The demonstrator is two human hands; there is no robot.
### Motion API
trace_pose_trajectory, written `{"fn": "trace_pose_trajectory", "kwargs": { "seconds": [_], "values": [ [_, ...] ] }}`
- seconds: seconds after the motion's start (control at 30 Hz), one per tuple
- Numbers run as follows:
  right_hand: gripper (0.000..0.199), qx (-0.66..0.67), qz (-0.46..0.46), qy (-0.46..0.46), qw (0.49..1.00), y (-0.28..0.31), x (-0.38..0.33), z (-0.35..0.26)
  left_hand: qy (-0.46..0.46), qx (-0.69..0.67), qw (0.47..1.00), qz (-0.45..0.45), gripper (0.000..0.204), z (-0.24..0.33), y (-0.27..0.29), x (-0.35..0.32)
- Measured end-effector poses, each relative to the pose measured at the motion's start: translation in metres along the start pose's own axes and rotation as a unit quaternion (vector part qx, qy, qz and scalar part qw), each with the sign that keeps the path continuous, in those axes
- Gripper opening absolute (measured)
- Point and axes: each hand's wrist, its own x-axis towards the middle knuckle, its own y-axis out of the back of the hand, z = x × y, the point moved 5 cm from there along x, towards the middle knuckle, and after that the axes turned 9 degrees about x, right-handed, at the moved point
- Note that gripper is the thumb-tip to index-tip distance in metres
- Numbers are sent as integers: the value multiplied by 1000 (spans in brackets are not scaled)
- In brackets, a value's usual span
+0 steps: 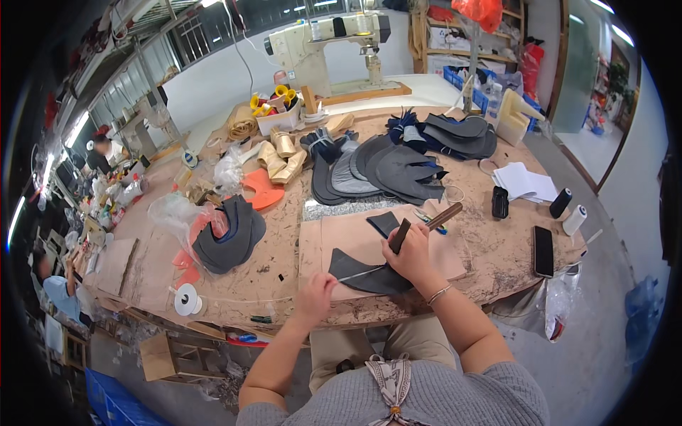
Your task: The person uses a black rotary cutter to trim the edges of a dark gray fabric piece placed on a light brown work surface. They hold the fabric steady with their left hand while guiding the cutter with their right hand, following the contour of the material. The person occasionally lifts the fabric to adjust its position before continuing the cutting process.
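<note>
My left hand [316, 295] is closed in a pinch on the end of a thin pale strip [360, 274]. That strip runs right across a dark grey cut piece [349, 267] lying flat near the table's front edge. Above the piece's right part, my right hand [410, 250] grips a hammer with a dark head [400, 235] and a brown handle [445, 216]; its fingers partly hide the tool. Just beyond lies a smaller dark piece [383, 224]. Small pliers or snips [424, 215] lie partly behind the right hand. A pink-beige board [316, 241] is under the work.
Stacks of dark cut pieces [383, 167] lie beyond the board, another stack [231, 238] left. A white spool [188, 300] stands front left. Right are a phone [543, 251], thread cones [574, 220] and papers [524, 182]. A sewing machine [302, 53] stands behind.
</note>
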Motion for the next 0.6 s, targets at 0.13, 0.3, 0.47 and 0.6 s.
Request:
{"fn": "trace_pose_trajectory", "kwargs": {
  "seconds": [0.13, 0.3, 0.47, 0.6],
  "values": [
    [17, -2, 3, 4, 1000, 3, 0, 0, -30, 6, 995, -99, 11, -32, 22, 34],
    [19, 13, 9, -4, 1000, 3, -1, 0, 81, 30, 988, -129, 21, -130, 45, 43],
    [20, 4, 10, -2, 1000, -3, -1, 2, -146, 35, 988, -33, 28, -16, 12, 77],
    [20, 4, 8, -1, 1000, 1, -1, 0, -86, -41, 973, -210, 21, 51, -38, 81]
  ]
}}
